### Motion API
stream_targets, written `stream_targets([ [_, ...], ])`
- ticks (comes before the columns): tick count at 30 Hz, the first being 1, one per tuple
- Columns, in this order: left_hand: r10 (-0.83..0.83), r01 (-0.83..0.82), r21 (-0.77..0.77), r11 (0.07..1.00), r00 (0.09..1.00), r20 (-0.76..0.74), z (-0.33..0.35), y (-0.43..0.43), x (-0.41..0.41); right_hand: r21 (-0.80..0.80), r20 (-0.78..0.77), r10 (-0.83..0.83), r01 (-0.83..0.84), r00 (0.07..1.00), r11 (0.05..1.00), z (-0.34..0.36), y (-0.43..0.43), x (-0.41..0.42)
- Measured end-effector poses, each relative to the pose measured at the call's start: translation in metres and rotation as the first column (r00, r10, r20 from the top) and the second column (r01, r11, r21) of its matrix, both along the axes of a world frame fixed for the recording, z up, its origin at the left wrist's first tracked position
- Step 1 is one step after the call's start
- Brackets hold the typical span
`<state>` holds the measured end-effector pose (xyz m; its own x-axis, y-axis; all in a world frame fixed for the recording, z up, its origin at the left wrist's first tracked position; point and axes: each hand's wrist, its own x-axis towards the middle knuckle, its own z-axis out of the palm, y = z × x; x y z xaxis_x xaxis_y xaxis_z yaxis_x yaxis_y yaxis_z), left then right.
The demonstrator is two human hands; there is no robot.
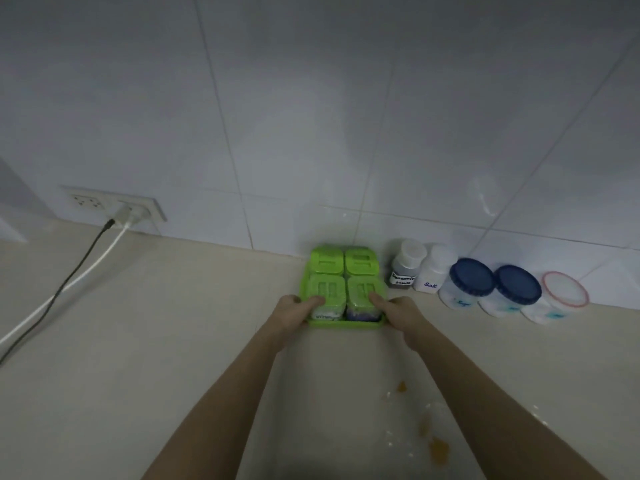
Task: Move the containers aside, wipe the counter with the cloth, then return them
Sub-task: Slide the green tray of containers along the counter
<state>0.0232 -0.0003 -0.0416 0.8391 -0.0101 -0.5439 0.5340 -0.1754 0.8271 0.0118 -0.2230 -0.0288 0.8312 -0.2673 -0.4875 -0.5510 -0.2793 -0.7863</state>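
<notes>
A green tray (343,323) with several green-lidded containers (344,271) sits on the beige counter against the tiled wall. My left hand (294,311) grips the tray's left front corner, thumb on a lid. My right hand (398,311) grips the right front corner, thumb on the lid beside it. To the right along the wall stand two white bottles (407,265), two blue-lidded tubs (471,282) and a red-rimmed tub (561,296). No cloth is in view.
Orange stains and wet smears (436,445) mark the counter near its front right. A wall socket (114,206) at the left has plugs, with a black and a white cable (69,282) trailing over the counter.
</notes>
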Motion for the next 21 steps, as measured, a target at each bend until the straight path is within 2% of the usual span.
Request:
stream_targets([
  [9, 0.153, -0.153, 0.022, 0.988, 0.988, -0.025, 0.014, 0.099, -0.052, 0.046, -0.001, 0.186, -0.186, 0.983, 0.982, 0.005, 0.101, -0.011],
  [15, 0.344, -0.342, 0.061, 0.938, 0.938, -0.028, 0.023, 0.2, -0.113, 0.052, 0.009, 0.399, -0.398, 0.917, 0.916, 0.0, 0.212, -0.03],
  [18, 0.407, -0.401, 0.099, 0.911, 0.912, -0.044, 0.021, 0.231, -0.14, -0.052, 0.011, 0.498, -0.497, 0.867, 0.866, -0.003, 0.252, -0.048],
  [21, 0.376, -0.361, 0.171, 0.917, 0.925, -0.059, 0.015, 0.248, -0.159, -0.207, 0.017, 0.59, -0.574, 0.807, 0.792, 0.001, 0.276, -0.061],
])
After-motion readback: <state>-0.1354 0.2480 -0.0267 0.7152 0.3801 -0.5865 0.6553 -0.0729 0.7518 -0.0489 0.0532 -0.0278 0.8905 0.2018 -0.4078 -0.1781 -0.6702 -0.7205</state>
